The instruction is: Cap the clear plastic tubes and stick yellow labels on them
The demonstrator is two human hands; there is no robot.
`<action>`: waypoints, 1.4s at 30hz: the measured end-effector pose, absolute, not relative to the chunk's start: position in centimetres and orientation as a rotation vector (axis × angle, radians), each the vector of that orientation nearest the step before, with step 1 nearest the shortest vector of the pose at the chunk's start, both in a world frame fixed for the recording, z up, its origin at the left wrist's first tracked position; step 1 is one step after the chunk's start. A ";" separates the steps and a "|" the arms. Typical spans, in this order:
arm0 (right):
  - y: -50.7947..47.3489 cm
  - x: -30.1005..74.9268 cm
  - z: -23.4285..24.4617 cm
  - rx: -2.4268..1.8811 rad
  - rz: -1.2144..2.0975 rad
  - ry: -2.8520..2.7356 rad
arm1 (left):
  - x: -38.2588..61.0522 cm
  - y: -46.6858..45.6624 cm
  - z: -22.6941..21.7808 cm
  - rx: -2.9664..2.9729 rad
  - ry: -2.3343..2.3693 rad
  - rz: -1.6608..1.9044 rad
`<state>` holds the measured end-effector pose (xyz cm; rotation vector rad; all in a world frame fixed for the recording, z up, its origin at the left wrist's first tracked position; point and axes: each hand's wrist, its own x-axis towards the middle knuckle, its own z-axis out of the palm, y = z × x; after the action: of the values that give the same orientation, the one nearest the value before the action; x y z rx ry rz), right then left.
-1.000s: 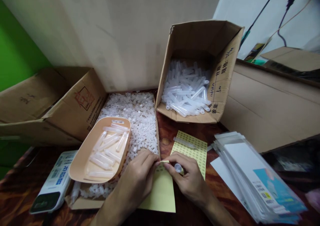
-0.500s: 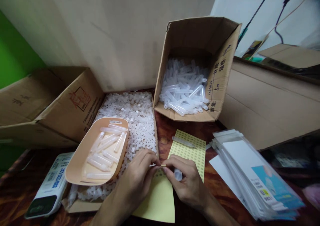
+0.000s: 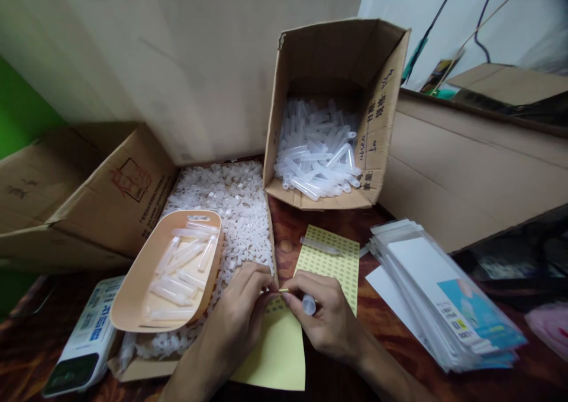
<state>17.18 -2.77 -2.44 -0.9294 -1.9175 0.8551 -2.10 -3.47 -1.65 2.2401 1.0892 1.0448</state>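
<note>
My left hand and my right hand meet fingertip to fingertip over a yellow sticker sheet on the wooden table. Both pinch a small yellow sticker between them. My right hand also has a small clear tube tucked under its fingers. A bare yellow backing sheet lies beneath my hands. Another clear tube rests across the top of the sticker sheet.
A peach tray with capped tubes sits on a flat box of small white caps. A tilted carton holds many clear tubes. Stacked packaging cards lie at right, a white box at left, cartons behind.
The view has drifted, so everything sits a little further left. My hands stay pinched together at the sheet's edge, and the fingertips have drawn closer round the small sticker.
</note>
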 end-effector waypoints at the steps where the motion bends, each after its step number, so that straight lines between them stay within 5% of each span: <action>1: -2.8 17.2 -2.5 -0.933 0.856 -1.918 | -2.1 -3.5 -1.7 2.252 1.092 1.041; 12: -2.7 17.0 -2.3 -1.007 0.989 -1.860 | -2.2 -3.5 -1.6 2.257 1.110 0.924; 22: -2.5 17.2 -2.6 -1.073 1.513 -1.565 | -2.6 -3.6 -0.9 1.959 1.058 0.890; 29: -2.4 17.0 -3.3 -1.169 0.808 -2.023 | -2.2 -4.0 0.3 1.769 0.982 0.900; 42: -2.5 16.5 -4.2 -1.157 0.742 -2.124 | -1.1 -3.9 -0.8 1.817 1.081 0.923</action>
<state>16.46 -2.50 -4.23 -1.1571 -2.1245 0.7419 -1.12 -3.86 -0.80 1.8173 1.0805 0.9227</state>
